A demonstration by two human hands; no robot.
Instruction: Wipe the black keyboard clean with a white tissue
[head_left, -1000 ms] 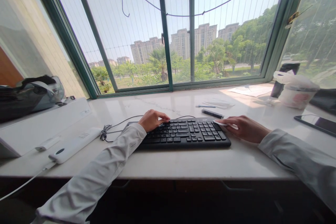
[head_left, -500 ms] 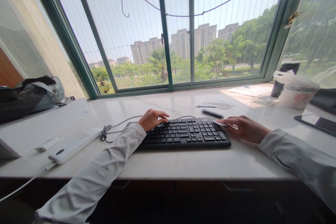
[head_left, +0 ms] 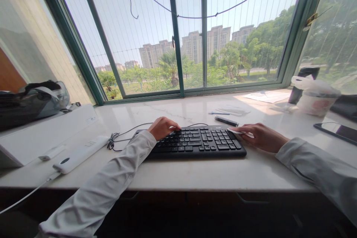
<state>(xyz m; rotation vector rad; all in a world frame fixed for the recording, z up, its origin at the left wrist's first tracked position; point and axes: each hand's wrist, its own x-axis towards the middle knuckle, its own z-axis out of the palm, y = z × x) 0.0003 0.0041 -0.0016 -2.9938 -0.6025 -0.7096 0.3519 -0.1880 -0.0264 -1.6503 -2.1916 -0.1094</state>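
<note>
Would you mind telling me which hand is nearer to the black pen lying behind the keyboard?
The right hand: it rests at the keyboard's right end, just in front of the black pen. The left hand sits on the keys toward the left end, farther away.

Flat black computer keyboard (head_left: 195, 142) at centre of the pale marble ledge (head_left: 195, 174), left hand (head_left: 161, 127) on its left end, right hand (head_left: 258, 135) at its right edge, slim black pen (head_left: 225, 121) just behind, dark glass-faced phone (head_left: 336, 132) far right, long white plastic power strip (head_left: 80, 153) well left.
</note>
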